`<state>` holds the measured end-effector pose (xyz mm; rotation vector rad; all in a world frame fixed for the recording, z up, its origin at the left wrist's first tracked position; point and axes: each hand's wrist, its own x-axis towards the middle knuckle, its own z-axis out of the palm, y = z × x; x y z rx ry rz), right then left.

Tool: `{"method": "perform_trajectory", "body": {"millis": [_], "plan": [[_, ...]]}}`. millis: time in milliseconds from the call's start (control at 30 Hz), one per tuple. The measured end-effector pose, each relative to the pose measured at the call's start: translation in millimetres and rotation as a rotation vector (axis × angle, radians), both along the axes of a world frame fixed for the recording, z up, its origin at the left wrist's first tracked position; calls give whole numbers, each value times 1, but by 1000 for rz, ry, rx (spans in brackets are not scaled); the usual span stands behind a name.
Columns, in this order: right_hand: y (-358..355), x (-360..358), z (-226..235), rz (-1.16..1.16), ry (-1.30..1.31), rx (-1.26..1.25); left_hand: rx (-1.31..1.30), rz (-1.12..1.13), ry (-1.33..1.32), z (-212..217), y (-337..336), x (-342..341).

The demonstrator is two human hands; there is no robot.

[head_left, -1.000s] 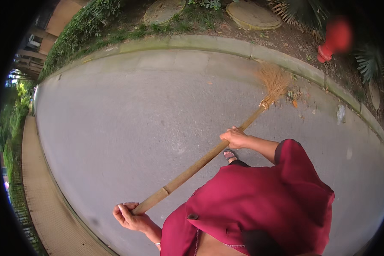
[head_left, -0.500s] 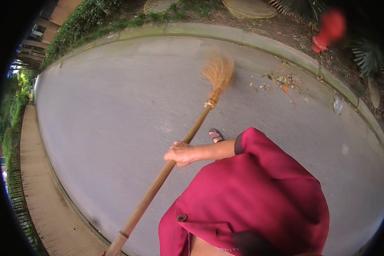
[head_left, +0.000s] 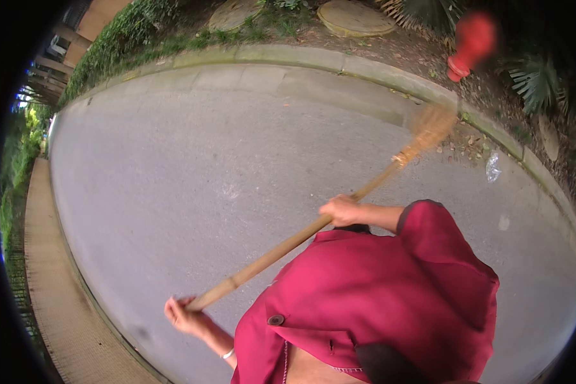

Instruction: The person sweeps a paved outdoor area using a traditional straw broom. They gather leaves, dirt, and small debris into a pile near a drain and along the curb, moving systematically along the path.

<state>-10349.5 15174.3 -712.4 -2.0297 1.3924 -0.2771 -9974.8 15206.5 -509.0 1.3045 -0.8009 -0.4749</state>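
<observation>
A long-handled straw broom (head_left: 275,256) slants across the road in front of me, its bristle head blurred at the upper right. My right hand (head_left: 340,210) is closed around the middle of the wooden handle. Lower left, my left hand (head_left: 184,315) grips the handle's top end, and a pale bracelet circles that wrist. The bristles reach the scattered dry leaves (head_left: 477,144) beside the curb and hide part of them. Just to the right of the leaves lies a crumpled piece of clear plastic (head_left: 493,166).
A stone curb (head_left: 313,59) bends around the far and right sides of the grey road (head_left: 173,173). Behind it are soil, round covers (head_left: 355,18), palm fronds (head_left: 534,83) and a red hydrant-like post (head_left: 472,45). A paved walkway (head_left: 57,269) runs along the left.
The broom head has swung right onto the leaves by the curb. My right hand has moved right and slightly up with the handle. My left hand has come into view at its end.
</observation>
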Motion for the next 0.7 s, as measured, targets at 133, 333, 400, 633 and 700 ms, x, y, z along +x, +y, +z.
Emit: {"method": "perform_trajectory", "body": {"millis": [133, 333, 400, 633, 700], "plan": [[-24, 26, 25, 212, -198, -205, -207, 207, -42, 44, 57, 1], [-42, -36, -35, 118, -284, -383, -186, 299, -296, 33, 96, -145], [-15, -85, -50, 85, -211, -254, -186, 167, -287, 29, 96, -187], [127, -240, -71, -191, -56, -72, 39, -130, -192, -22, 97, -277], [156, -261, -63, -188, 1, -13, 87, -139, -113, -37, 107, -281]]}}
